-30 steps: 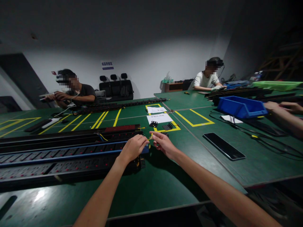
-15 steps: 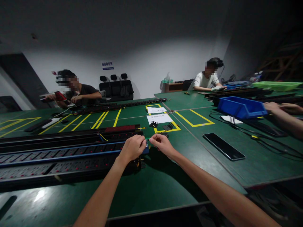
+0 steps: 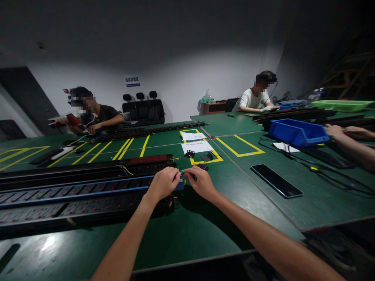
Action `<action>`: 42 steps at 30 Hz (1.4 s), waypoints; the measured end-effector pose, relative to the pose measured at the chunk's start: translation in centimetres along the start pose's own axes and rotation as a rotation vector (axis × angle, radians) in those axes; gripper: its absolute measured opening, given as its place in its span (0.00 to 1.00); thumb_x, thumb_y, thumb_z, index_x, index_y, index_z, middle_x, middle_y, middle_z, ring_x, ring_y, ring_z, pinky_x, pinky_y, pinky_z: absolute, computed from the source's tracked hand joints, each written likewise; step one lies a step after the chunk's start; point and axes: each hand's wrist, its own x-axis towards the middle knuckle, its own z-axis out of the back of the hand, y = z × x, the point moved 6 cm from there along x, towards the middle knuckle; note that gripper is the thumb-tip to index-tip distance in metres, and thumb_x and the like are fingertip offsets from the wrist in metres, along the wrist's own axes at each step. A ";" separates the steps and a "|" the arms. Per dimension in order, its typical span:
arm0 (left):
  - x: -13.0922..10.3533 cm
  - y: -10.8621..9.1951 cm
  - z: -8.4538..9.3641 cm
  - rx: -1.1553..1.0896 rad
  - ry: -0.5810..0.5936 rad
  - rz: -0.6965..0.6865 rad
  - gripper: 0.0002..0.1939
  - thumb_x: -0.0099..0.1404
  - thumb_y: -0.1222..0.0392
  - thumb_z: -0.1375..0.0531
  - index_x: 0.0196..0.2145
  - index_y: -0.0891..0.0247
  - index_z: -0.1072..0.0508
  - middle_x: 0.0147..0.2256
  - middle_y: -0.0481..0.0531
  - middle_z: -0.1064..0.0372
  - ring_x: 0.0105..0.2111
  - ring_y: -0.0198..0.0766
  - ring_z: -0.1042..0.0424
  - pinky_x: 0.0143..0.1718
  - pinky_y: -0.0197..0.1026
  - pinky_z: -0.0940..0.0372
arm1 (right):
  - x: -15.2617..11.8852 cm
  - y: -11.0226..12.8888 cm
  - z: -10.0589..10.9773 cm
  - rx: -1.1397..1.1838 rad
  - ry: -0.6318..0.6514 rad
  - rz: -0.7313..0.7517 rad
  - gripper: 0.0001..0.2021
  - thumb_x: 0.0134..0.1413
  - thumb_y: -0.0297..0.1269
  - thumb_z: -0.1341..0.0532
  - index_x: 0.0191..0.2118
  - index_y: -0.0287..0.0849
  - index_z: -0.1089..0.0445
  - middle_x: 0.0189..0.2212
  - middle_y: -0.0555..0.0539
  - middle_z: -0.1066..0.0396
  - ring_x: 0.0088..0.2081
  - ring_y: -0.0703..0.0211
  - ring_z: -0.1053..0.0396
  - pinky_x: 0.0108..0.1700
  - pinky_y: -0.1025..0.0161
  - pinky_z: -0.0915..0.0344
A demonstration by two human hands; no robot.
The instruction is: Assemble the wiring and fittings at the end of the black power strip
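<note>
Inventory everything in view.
Strips: several, black and blue, left
Held wire: count unclear, green, centre
Papers: two, white, centre
Brackets: two, black, near papers
Phone: one, black, right
Near bin: one, blue, right
Tray: one, green, right
Cables: several, black, right
Seats: three, black, back wall
Tool: one, red, left
Co-workers: three, dark and white tops seen, opposite and right
Tabletop: one, green, underneath
Left hand: one, bare, at strips
Right hand: one, bare, at wire
</note>
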 end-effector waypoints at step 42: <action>0.0 -0.3 -0.1 -0.042 0.032 -0.018 0.14 0.73 0.59 0.52 0.33 0.61 0.31 0.32 0.51 0.31 0.35 0.38 0.31 0.38 0.40 0.35 | -0.1 -1.1 -2.1 0.494 0.220 -0.341 0.10 0.58 0.38 0.46 0.33 0.42 0.29 0.16 0.55 0.37 0.17 0.66 0.43 0.20 0.68 0.46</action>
